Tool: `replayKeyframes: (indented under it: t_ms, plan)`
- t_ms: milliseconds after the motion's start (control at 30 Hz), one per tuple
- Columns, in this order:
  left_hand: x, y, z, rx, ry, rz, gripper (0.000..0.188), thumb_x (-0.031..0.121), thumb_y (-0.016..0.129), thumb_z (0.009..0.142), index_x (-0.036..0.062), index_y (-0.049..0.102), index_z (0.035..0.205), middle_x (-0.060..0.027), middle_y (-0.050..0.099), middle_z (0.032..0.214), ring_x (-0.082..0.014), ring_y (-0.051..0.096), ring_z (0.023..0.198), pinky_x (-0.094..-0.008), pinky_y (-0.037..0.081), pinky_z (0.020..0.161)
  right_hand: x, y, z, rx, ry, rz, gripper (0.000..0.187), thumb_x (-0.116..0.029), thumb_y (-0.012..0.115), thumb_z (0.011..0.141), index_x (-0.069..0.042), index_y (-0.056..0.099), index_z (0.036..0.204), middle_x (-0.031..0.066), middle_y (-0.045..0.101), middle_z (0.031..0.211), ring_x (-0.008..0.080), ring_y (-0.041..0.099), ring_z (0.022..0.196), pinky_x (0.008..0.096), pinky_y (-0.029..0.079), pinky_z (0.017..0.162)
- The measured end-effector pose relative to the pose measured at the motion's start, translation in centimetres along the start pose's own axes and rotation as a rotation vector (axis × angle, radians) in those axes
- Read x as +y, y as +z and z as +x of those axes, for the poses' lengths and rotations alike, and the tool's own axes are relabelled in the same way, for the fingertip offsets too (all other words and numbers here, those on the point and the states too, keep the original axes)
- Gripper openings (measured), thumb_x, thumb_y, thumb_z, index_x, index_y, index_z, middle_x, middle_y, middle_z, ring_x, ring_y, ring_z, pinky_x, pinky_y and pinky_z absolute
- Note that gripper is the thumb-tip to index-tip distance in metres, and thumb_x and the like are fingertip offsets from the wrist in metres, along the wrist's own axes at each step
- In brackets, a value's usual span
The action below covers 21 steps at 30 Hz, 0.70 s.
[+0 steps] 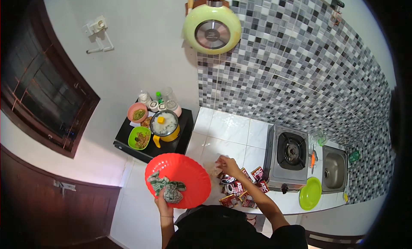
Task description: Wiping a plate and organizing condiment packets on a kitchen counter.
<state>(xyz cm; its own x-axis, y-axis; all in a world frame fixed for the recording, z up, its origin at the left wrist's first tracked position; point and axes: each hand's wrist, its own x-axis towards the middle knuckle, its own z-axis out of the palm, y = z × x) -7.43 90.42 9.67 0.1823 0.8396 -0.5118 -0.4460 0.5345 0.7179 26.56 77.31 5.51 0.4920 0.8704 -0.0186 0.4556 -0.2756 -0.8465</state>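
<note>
My left hand point(163, 205) grips the near rim of a wide red plate point(195, 174) with a fluted edge, held up over the counter's left end. On the plate lies a bunched green-and-white patterned cloth point(172, 192), and my thumb rests against it. To the right, my right hand point(227, 166) is closed in a pinch on what looks like a thin, see-through plastic bag point(210, 169). Several dark red and brown sachets point(234, 188) lie in a loose pile under my right forearm, which hides part of them.
A black stand point(186, 124) holds a yellow pot of rice point(165, 123), a pink bowl point(136, 113), a green bowl point(139, 138) and jars. Rightward are a gas stove point(292, 152), green plate point(310, 193) and sink point(334, 169). A pan point(211, 30) hangs above.
</note>
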Motion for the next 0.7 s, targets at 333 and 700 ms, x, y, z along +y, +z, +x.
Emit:
replayKeyframes:
  t_ms: [333, 700]
  plan:
    - [-0.5, 4.9, -0.9, -0.067, -0.018, -0.035, 0.031, 0.003, 0.071, 0.089, 0.0024, 0.065, 0.120, -0.0085, 0.072, 0.112, -0.0215, 0.071, 0.098, -0.0343, 0.058, 0.085, -1.8, -0.8, -3.7, -0.142, -0.032, -0.032, 0.026, -0.003, 0.067, 0.085, -0.003, 0.065, 0.111, 0.0185, 0.071, 0.099, 0.0367, 0.071, 0.086, 0.0435, 0.056, 0.079]
    - [-0.4, 7.1, -2.1, -0.114, 0.011, 0.016, 0.031, 0.003, 0.071, 0.090, 0.0016, 0.064, 0.120, -0.0078, 0.072, 0.111, -0.0195, 0.071, 0.097, -0.0329, 0.058, 0.085, -9.4, -6.3, -3.9, 0.274, 0.144, -0.108, 0.020, -0.017, 0.070, 0.094, 0.002, 0.065, 0.099, 0.0149, 0.072, 0.085, 0.0283, 0.072, 0.080, 0.0379, 0.056, 0.077]
